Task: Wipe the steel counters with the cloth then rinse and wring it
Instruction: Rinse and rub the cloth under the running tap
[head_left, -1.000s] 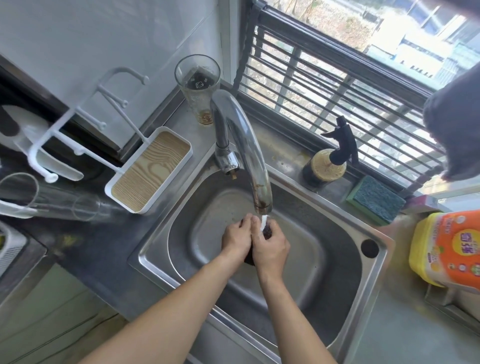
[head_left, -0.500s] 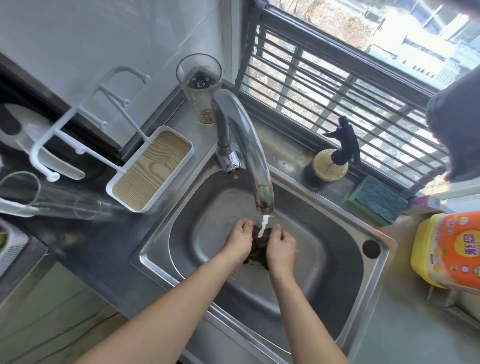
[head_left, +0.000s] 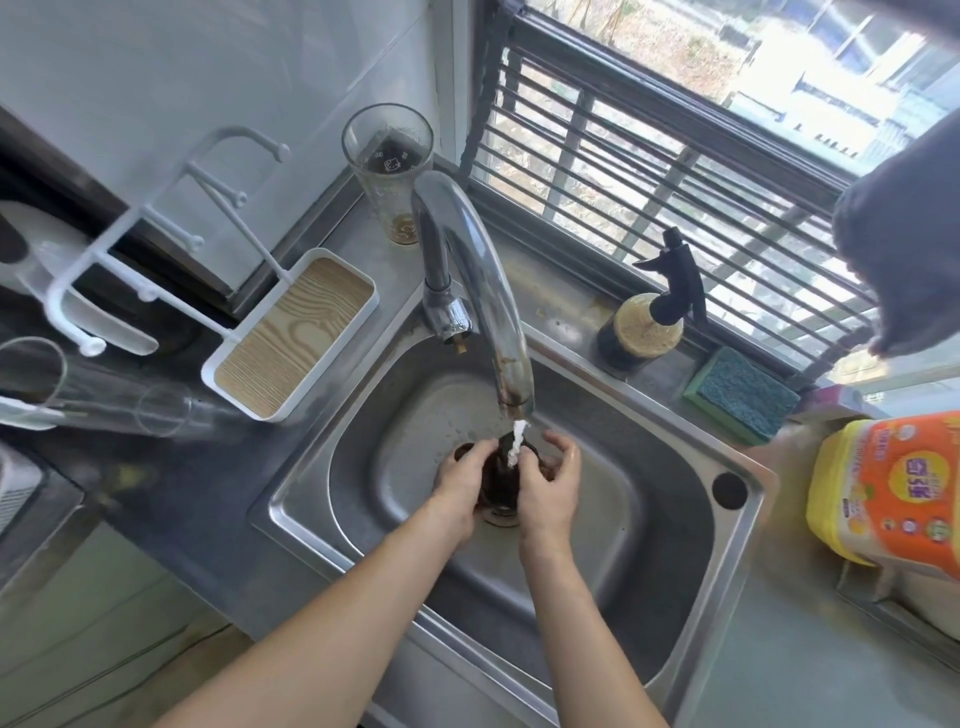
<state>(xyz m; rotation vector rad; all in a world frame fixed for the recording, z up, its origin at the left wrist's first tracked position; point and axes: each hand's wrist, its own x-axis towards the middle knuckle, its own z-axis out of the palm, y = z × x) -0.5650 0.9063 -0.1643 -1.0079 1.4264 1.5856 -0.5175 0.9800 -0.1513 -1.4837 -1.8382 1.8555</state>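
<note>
1. Two bare forearms are reaching from the near edge into the steel sink (head_left: 696, 525).
2. Left hand (head_left: 460, 480) is closing its grip on the dark cloth (head_left: 496, 480); right hand (head_left: 550, 486) is gripping the cloth's other side, fingers partly curled.
3. Water is falling from the tap (head_left: 478, 291) onto the cloth, just above the drain.
4. Farther back on the tabletop (head_left: 571, 306), a spray bottle (head_left: 644, 322), a green sponge (head_left: 740, 395) and a glass (head_left: 389, 171) are standing beside the window.
</note>
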